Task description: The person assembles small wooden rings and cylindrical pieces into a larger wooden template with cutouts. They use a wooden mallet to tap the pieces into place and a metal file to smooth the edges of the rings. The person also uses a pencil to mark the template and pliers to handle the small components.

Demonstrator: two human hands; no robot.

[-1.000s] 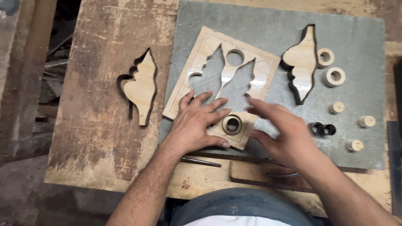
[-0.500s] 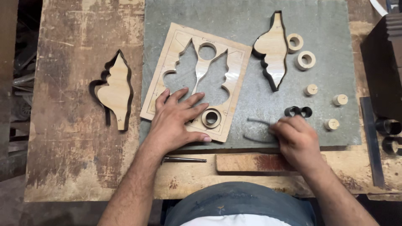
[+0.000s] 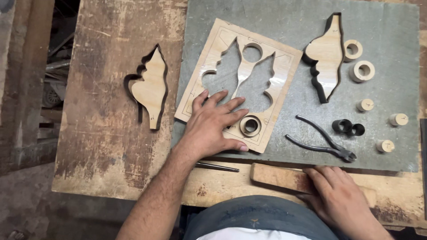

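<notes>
Basically: left hand (image 3: 212, 125) spread flat, fingers splayed, pressing plywood template (image 3: 240, 82) with leaf-shaped cutouts onto grey mat (image 3: 284, 26) on tabletop (image 3: 102, 80). Right hand (image 3: 340, 198) loosely curled over wooden block (image 3: 278, 176) at near edge, resting on top, not really gripping. Black pliers (image 3: 322, 141) lying on mat just beyond, small wooden ring (image 3: 250, 126) sitting in template beside left fingertips.

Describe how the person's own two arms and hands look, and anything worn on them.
Both arms are bare: no sleeves, gloves or watch show on either forearm. The left hand has no ring that can be seen, and its forearm is hairy. The right hand is likewise bare, with no ring or band visible. At the bottom edge shows blue clothing over a white strip.
</notes>
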